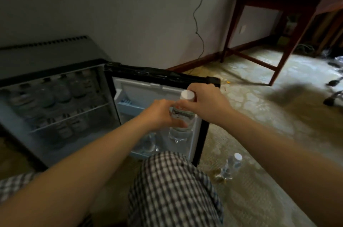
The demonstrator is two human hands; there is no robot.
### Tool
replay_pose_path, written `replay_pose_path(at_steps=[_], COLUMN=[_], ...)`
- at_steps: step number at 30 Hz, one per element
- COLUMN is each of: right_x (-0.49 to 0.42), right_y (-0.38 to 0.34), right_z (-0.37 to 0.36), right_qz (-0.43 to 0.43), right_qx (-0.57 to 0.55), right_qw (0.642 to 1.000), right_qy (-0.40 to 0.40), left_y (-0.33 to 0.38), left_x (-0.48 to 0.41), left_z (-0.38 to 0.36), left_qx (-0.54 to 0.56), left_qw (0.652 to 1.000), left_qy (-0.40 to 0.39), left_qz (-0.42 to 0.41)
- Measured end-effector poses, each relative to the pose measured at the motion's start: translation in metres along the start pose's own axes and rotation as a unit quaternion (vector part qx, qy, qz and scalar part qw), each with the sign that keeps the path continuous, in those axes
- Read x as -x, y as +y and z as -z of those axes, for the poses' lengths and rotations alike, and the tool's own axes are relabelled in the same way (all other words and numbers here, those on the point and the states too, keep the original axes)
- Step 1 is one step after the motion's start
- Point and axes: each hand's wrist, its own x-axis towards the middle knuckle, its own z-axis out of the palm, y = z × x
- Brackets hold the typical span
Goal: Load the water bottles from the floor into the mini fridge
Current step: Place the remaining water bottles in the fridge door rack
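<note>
A clear water bottle (182,121) with a white cap stands upright in front of the open fridge door (163,78), held by both hands. My left hand (159,113) grips its body from the left. My right hand (207,102) holds its neck just under the cap. The mini fridge (55,96) is open at the left, with several bottles lined up on its two wire shelves. Another bottle (149,143) sits low in the door shelf. One more bottle (232,166) stands on the floor by my right forearm.
My knee in checked fabric (172,189) is in front of the fridge door. A dark wooden table (274,22) stands at the back right by the wall. A black cable (198,22) hangs down the wall. Patterned carpet (250,115) spreads to the right.
</note>
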Motion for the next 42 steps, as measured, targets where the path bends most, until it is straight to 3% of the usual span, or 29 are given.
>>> replay_pose_path(at_steps=[8, 15, 23, 31, 35, 42], right_x=[-0.027, -0.031, -0.033, -0.044, -0.041, -0.039], right_y=[-0.024, -0.009, 0.008, 0.018, 0.025, 0.038], right_z=[-0.07, -0.135, -0.188, -0.204, -0.212, -0.23], right_qz=[0.003, -0.024, -0.068, -0.113, -0.101, -0.135], right_qx=[0.076, 0.108, 0.127, 0.11, 0.12, -0.019], right_qw=[0.991, 0.98, 0.962, 0.963, 0.954, 0.964], right_qy=[-0.11, -0.165, -0.231, -0.218, -0.255, -0.228], left_y=[-0.073, -0.119, -0.158, -0.164, -0.164, -0.169], left_x=[-0.001, -0.017, -0.038, -0.05, -0.05, -0.053], left_z=[-0.025, -0.063, -0.099, -0.112, -0.115, -0.12], left_qx=[0.01, 0.199, 0.24, 0.268, 0.233, 0.222], left_qw=[0.996, 0.968, 0.947, 0.934, 0.939, 0.942], left_qy=[0.002, -0.026, -0.052, -0.078, -0.112, -0.108], left_qz=[0.088, 0.147, 0.207, 0.224, 0.228, 0.226])
